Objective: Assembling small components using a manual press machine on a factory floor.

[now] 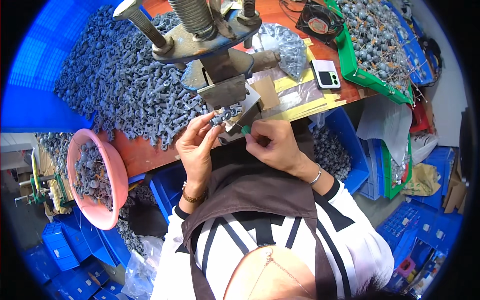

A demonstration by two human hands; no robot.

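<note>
Between the thumb and fingers of my left hand [196, 141] is a small grey plastic fitting [219, 119], just below the metal block of a press [223, 91]. My right hand [274, 143] is closed around the green handle [246, 130] of a thin pointed tool, whose fine shaft points toward the fitting. Whether the tip touches it, I cannot tell. Left of the press, a large heap of similar grey fittings [145, 95] covers the red tabletop [142, 158].
A pink basin [111, 172] of grey parts stands at the left. Beneath my right forearm sits a blue bin [356, 165] of small parts. On the right are a phone [326, 75], a black fan [320, 22], a bag of parts [287, 50] and a green tray [350, 70].
</note>
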